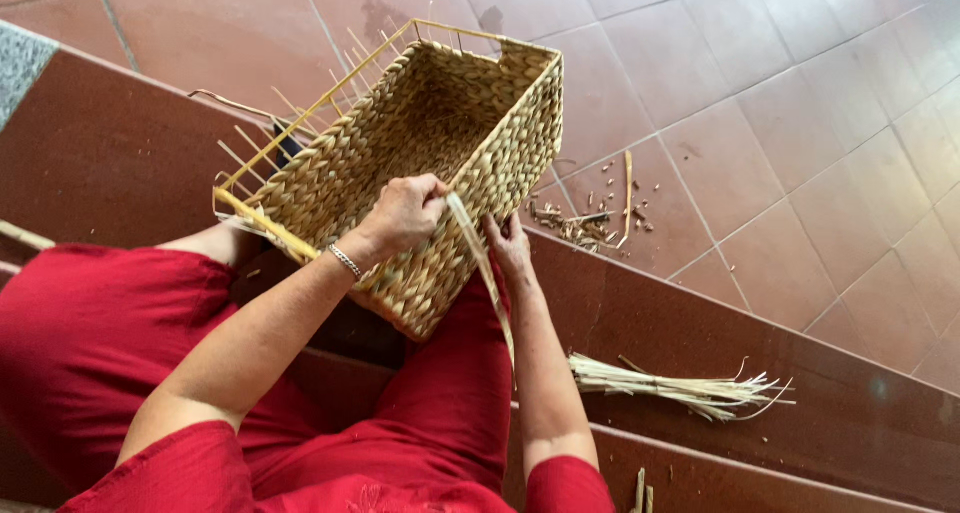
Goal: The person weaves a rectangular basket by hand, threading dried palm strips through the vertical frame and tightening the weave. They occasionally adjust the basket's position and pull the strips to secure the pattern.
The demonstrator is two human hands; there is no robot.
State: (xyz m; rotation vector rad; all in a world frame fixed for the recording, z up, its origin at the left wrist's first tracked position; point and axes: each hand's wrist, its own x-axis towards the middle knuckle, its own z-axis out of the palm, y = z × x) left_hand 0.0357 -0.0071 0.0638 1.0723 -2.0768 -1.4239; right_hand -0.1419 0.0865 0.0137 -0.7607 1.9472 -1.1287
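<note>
The rectangular woven basket rests tilted on the person's lap in red trousers, its wire frame (with unwoven spokes) exposed along the far rim. The left hand closes on the near rim, pinching a flat straw strand. The right hand presses against the basket's outer wall; its fingers are partly hidden, grip indeterminate. A bundle of loose straw lies on the step.

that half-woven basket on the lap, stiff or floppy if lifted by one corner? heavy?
The basket probably holds its shape: a wire frame runs along the rim and the woven walls stand straight. Likely light for its size, being hollow and made of dried fibre. The loose strip between the left hand and right hand hangs down, so it looks floppy and may snag.
</note>
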